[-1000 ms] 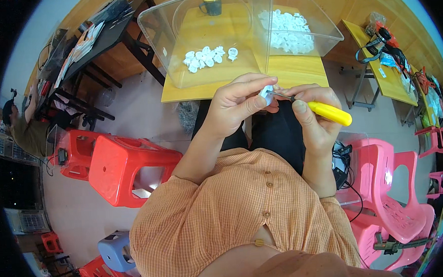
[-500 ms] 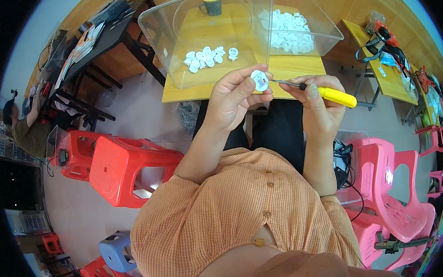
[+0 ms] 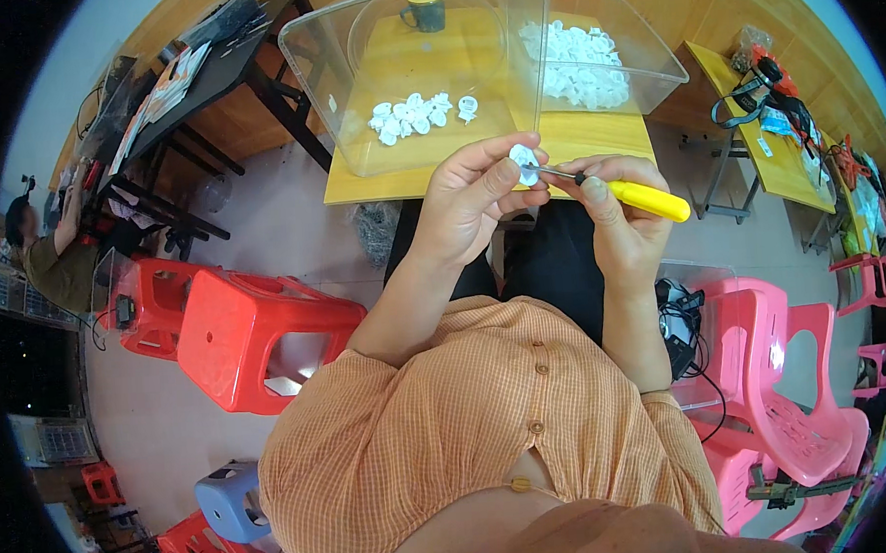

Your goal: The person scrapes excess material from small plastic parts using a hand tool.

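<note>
Between the thumb and fingers of my left hand (image 3: 474,200) is a small round white plastic part (image 3: 524,162). My right hand (image 3: 628,217) grips a screwdriver (image 3: 649,201) by its yellow handle. The thin metal shaft points left, and its tip reaches the face of the white part; whether it sits in a screw is too small to tell. Beyond my hands, several similar white parts (image 3: 410,116) lie in a large clear plastic bin (image 3: 346,146). A second clear bin (image 3: 643,81), to its right, holds a heap of white pieces (image 3: 582,64).
Both bins stand on a yellow wooden table (image 3: 596,133), with a dark mug (image 3: 427,12) at the back. Red stools (image 3: 256,336) are at my left, pink chairs (image 3: 779,379) at my right. Another person (image 3: 61,246) is by the dark table (image 3: 201,64) at far left.
The screwdriver has moved left and its tip now meets the white part. My left hand has tilted that part, showing its face more edge-on.
</note>
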A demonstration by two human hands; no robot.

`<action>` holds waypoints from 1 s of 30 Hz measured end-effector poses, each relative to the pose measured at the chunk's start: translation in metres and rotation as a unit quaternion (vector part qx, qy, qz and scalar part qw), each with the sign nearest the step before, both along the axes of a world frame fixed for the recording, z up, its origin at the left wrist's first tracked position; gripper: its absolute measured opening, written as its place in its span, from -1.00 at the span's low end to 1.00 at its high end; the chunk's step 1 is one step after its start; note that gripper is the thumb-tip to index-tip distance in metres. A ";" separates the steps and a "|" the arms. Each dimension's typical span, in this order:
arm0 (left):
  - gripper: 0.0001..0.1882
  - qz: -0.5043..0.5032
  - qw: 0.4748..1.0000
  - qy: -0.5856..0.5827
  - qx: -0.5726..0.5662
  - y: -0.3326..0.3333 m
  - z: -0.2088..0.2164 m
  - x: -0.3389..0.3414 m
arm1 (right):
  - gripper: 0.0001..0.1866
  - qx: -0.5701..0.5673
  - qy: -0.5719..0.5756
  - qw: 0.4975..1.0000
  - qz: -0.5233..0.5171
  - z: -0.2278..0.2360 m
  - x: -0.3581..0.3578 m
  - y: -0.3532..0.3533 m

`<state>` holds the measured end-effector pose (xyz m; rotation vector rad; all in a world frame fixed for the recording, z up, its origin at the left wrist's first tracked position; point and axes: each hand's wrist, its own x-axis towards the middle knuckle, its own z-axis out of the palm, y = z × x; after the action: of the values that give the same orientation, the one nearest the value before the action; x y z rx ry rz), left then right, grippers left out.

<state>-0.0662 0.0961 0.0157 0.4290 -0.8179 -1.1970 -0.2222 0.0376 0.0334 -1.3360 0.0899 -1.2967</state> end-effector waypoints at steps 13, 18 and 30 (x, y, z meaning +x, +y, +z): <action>-0.65 0.019 1.000 -0.003 0.019 0.001 0.000 0.001 | -0.88 -0.021 -0.026 0.999 0.026 -0.002 0.000 -0.003; -0.62 0.039 0.998 -0.044 -0.005 0.002 -0.002 0.001 | -0.89 0.003 -0.020 0.999 0.025 0.002 0.002 0.002; -0.61 0.039 0.999 -0.001 -0.038 -0.005 -0.006 -0.006 | -0.91 0.018 -0.005 1.000 0.009 0.007 -0.005 -0.005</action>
<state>-0.0725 0.0913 0.0095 0.3965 -0.8395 -1.0903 -0.2275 0.0325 0.0399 -1.2958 0.0940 -1.2821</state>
